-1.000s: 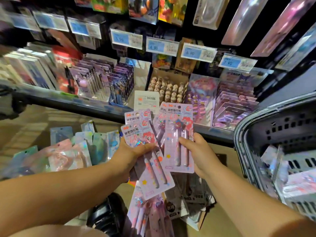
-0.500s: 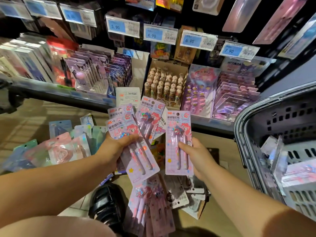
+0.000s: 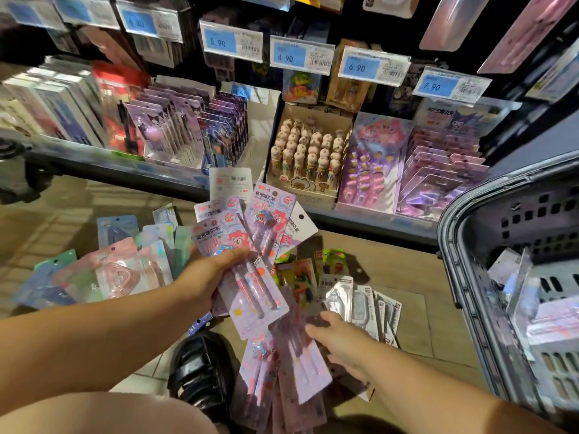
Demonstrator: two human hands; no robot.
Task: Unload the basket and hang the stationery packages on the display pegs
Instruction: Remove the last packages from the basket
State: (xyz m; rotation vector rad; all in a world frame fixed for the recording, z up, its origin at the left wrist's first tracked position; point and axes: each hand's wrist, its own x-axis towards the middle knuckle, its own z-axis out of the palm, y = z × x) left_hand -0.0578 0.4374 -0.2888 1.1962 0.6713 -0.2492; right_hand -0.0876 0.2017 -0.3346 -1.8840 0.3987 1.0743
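My left hand grips a fan of several pink pen packages at mid-frame, thumb across their fronts. My right hand is low over the floor and holds one more pink pen package by its right edge, blurred, over a stack of the same packages. The grey plastic basket stands at the right with several clear-wrapped packages inside. The pegs sit in the dark wall behind the blue price tags.
Pastel packages lie spread on the floor at left, white and grey ones at centre right. A low shelf holds display boxes of pens. A black shoe is below my left arm.
My right hand has dropped from beside the left hand's fan down to the floor stack, taking its single package along. The left hand's fan has stayed roughly in place.
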